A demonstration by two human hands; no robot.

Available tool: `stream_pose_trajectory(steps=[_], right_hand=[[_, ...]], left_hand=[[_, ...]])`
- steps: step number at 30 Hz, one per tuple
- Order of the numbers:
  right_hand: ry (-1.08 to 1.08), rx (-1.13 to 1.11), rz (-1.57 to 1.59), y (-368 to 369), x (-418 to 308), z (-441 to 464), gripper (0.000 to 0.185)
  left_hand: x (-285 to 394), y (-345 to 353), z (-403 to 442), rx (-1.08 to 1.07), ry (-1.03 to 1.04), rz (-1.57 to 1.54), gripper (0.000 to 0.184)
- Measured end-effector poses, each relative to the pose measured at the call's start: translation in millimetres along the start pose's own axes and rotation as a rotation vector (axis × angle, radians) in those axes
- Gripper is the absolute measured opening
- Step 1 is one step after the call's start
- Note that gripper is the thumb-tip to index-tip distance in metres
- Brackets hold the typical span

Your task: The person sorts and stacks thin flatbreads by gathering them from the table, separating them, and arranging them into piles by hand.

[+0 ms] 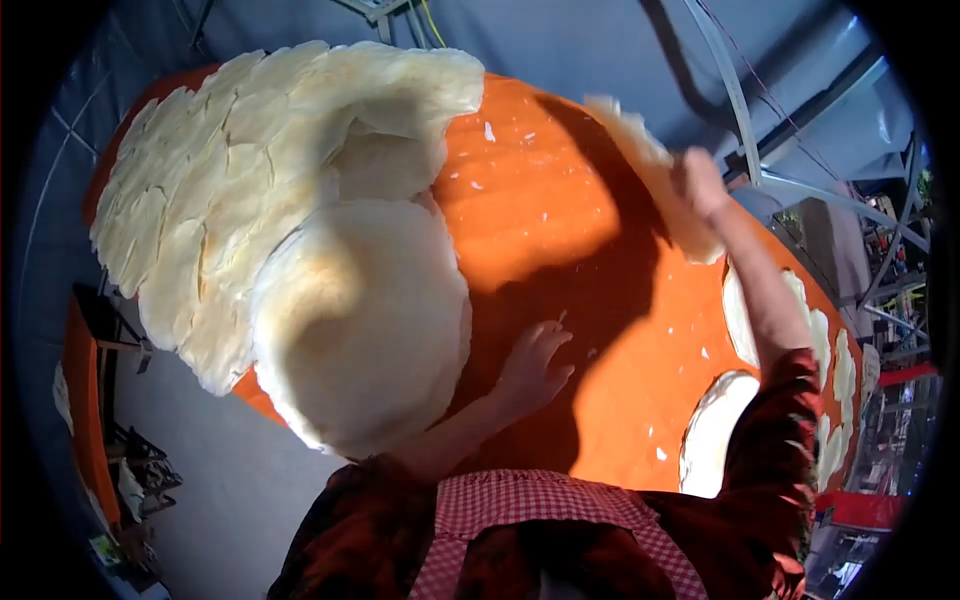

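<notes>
While the right hand reaches out over the far right part of the orange worktop, its grip is closed on the edge of a thin pale sheet. The sheet is tilted up toward the far edge of the worktop, with its lower end near the orange surface; whether that end touches, I cannot tell, since hand and sheet are blurred.

The left hand is over the middle of the worktop, its grip loose and its fingers parted, with nothing visible in it. Whether it rests on the surface or is just above it is unclear.

Just beside the left forearm, on the left, lies a large pale round with a ragged rim, partly in shadow. Beyond it, an array of overlapping pale pieces covers the far left of the worktop. Small white flakes are scattered over the bare orange stretch between this array and the held sheet.

Near the right arm, a brightly lit pale piece lies by the near edge, and several more pale pieces lie farther right. The person wears a red-and-white checked apron over dark red sleeves.
</notes>
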State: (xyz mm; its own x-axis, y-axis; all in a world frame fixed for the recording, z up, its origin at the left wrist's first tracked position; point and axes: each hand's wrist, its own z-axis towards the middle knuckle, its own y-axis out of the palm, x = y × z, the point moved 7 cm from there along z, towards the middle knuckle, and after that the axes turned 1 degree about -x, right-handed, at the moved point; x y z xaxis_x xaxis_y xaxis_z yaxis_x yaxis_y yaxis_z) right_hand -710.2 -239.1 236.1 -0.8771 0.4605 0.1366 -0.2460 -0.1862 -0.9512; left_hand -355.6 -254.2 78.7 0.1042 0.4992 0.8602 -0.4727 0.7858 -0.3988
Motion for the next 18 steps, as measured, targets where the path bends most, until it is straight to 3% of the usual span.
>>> stream_pose_trajectory(steps=[3,4,6,7,10,12,13,14,15,16,18], right_hand=[[0.012,0.001,0.517,-160.2,-107.3,23.8,0.004],[0.164,-0.182,0.754,-181.2,-125.6,24.9,0.013],[0.224,-0.212,1.129,-203.0,-144.0,23.1,0.034],[0.237,-0.141,1.251,-206.8,-157.9,15.6,0.038],[0.394,-0.277,1.854,-146.0,-223.8,-6.4,0.044],[0.518,-0.419,2.232,-78.3,-286.1,-34.1,0.049],[0.513,-0.494,2.363,-36.3,-316.6,-50.4,0.052],[0.568,-0.493,2.396,-2.9,-348.6,-75.1,0.050],[0.778,-0.572,2.205,80.2,-373.4,-100.7,0.048],[0.886,-0.566,2.108,89.7,-402.0,-135.0,0.048],[0.592,-0.314,2.055,141.1,-426.9,-174.3,0.048]], left_hand=[[73.2,-102.2,-46.1,0.053,0.054,0.081,0.038],[90.4,-141.7,-58.9,0.129,0.113,0.097,0.037],[110.1,-210.9,-91.8,0.379,0.262,0.466,0.041],[127.9,-248.7,-103.6,0.513,0.226,0.520,0.045],[186.4,-321.0,-130.6,0.816,0.319,0.516,0.044],[209.9,-333.5,-129.4,0.686,0.327,0.835,0.043],[201.5,-332.0,-129.2,0.607,0.223,0.853,0.042],[183.3,-325.2,-129.2,0.466,0.160,0.979,0.043],[156.5,-315.6,-132.1,0.360,0.090,1.075,0.046],[119.7,-301.2,-135.2,0.245,0.045,1.161,0.049],[0.6,-269.8,-175.0,0.076,0.113,1.133,0.055]])
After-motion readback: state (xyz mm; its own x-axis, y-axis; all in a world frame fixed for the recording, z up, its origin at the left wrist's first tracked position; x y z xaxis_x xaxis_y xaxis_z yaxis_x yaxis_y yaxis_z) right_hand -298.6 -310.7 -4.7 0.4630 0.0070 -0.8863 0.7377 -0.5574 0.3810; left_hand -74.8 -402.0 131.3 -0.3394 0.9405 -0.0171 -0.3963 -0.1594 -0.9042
